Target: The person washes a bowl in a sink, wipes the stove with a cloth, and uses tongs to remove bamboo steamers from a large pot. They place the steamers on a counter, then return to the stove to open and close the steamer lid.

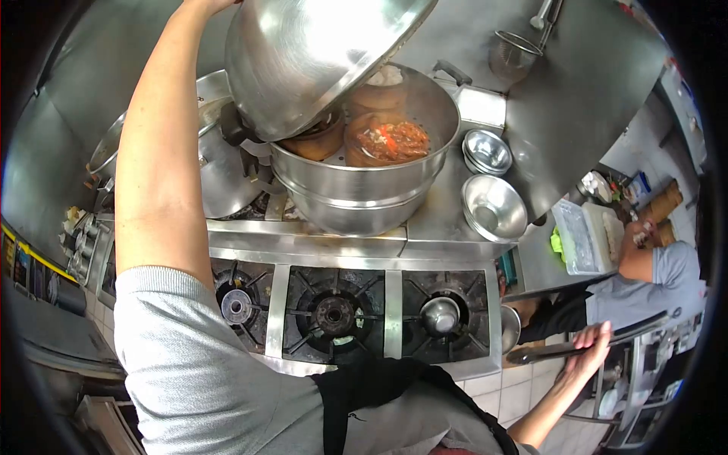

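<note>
My left arm reaches up along the left. My left hand (212, 4), mostly cut off by the top edge, is at the rim of a large domed metal lid (303, 57), holding it tilted up. Below the lid stands a wide metal steamer (360, 189). Inside it sit a bowl of red, saucy food (390, 141), a bowl of white food (385, 76) and another bowl (315, 140) partly hidden by the lid. At the lower right, my right hand (591, 353) is closed around long dark tongs (542, 353), held away from the steamer.
Stacked metal bowls (494, 206) stand right of the steamer. A large lidded pot (227, 178) is at its left. Gas burners (334, 315) lie in front, one with a small metal bowl (440, 315). A strainer (513, 57) hangs behind. A co-worker (644, 280) is at the right.
</note>
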`<action>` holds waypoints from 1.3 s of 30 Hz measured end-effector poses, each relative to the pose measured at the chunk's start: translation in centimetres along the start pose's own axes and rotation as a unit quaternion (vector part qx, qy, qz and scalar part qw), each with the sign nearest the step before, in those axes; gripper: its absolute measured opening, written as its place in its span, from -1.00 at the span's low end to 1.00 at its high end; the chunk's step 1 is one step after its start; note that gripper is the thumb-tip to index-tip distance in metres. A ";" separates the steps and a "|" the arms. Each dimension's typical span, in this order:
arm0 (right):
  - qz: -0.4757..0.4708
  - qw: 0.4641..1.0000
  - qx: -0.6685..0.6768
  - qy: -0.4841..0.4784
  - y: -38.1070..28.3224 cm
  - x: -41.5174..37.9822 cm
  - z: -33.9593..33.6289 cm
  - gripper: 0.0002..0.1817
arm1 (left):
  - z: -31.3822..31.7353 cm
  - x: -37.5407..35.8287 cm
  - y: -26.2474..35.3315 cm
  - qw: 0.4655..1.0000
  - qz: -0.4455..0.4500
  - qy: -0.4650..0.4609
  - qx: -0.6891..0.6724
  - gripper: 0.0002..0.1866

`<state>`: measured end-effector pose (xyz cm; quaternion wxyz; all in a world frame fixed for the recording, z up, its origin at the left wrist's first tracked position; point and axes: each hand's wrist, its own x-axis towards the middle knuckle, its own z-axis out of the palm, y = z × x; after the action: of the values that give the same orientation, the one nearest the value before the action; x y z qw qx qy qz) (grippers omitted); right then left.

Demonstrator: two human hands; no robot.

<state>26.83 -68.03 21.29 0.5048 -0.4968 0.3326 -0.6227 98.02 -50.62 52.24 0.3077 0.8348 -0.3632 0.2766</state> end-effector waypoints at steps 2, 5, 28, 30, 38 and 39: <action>-0.017 0.998 0.048 -0.047 -1.9 1.3 1.9 -0.69 | 0.0 0.3 -1.2 1.000 0.000 0.004 -0.007 -0.50; -0.056 0.994 0.029 -0.085 -4.6 3.8 4.7 -0.73 | -0.5 0.0 -1.4 1.000 -0.001 0.012 -0.022 -0.50; -0.104 0.940 0.299 -0.127 -1.4 18.9 54.8 -0.75 | -0.4 0.9 -3.6 0.997 0.004 -0.015 -0.080 -0.49; -0.104 0.947 0.272 -0.134 -0.2 18.8 56.4 -0.73 | -1.2 -1.5 -1.1 0.997 -0.027 0.036 -0.068 -0.51; -0.189 0.977 0.073 -0.061 0.3 19.5 59.9 -0.74 | -0.6 -1.0 -2.7 0.995 0.009 0.062 -0.076 -0.50; -0.175 0.975 0.107 -0.085 -0.9 19.8 59.7 -0.72 | -0.6 -0.8 -3.0 0.995 0.017 0.068 -0.070 -0.49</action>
<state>83.58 -81.60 44.76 0.4644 -0.5418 0.1275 -0.6888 99.74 -48.25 51.12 0.3846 0.7844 -0.3740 0.3113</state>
